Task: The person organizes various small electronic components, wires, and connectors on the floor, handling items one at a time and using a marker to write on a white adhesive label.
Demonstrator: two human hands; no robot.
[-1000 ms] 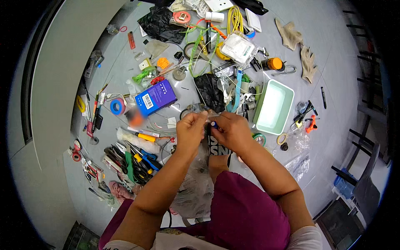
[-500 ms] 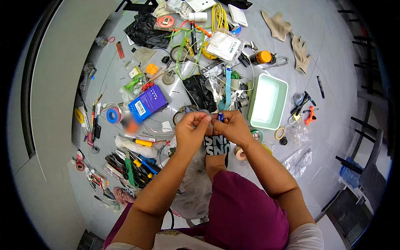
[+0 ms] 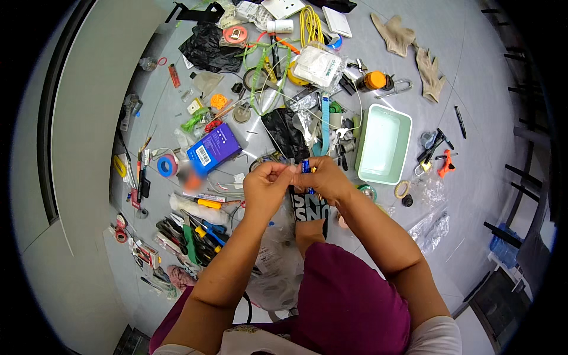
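My left hand (image 3: 264, 188) and my right hand (image 3: 330, 179) meet at the middle, fingertips almost touching, above my leg and shoe. Held in the closed fingers of my right hand is a small blue cylinder, seemingly a battery (image 3: 306, 168); a bit of yellow shows beneath it. Thumb and forefinger of my left hand are pinched together beside it, and whatever they hold is too small or hidden to name. Just beyond the hands lies a black plastic bag (image 3: 285, 131). To their left rests a purple and blue box (image 3: 214, 148).
A pale green tub (image 3: 409, 145) stands right of my hands. Screwdrivers and pliers (image 3: 195, 239) lie in a heap at left. Beyond are tape rolls, yellow cable (image 3: 311, 26), an orange-lidded jar (image 3: 374, 80) and work gloves (image 3: 395, 35). Black chairs (image 3: 520, 183) line the right side.
The blue battery has tilted and shifted slightly left within my right hand's fingers. Both hands stay close together. The whole view has moved a little.
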